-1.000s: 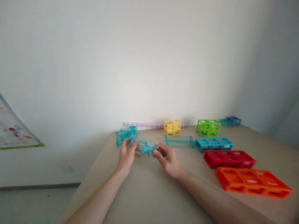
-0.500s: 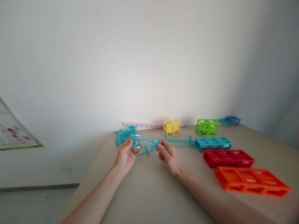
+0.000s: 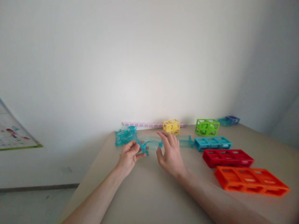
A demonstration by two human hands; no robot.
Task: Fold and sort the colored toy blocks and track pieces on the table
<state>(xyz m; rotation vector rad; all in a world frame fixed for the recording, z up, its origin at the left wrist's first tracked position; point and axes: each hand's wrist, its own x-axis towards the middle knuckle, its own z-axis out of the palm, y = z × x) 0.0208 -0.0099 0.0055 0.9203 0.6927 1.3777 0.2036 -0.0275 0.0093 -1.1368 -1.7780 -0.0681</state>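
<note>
My left hand (image 3: 127, 158) pinches one end of a clear teal curved track piece (image 3: 153, 142) between thumb and fingers, just above the table. Beside the piece's other end is my right hand (image 3: 171, 155), its thumb and fingers spread apart; whether a fingertip touches it I cannot tell. Behind the right hand lies a straight clear teal track piece (image 3: 185, 142), partly covered by that hand. A heap of clear teal pieces (image 3: 125, 136) stands beyond my left hand near the wall.
On the right of the table (image 3: 149, 196) lie an orange frame block (image 3: 251, 179), a red one (image 3: 227, 158) and a blue one (image 3: 213, 143). Further back stand a yellow frame block (image 3: 171, 127), a green one (image 3: 207, 127), a dark blue block (image 3: 233, 120) and a purple patterned strip (image 3: 144, 124).
My right hand has let go of the track piece's right end and its fingers have spread. The piece has turned in my left hand, which still grips it.
</note>
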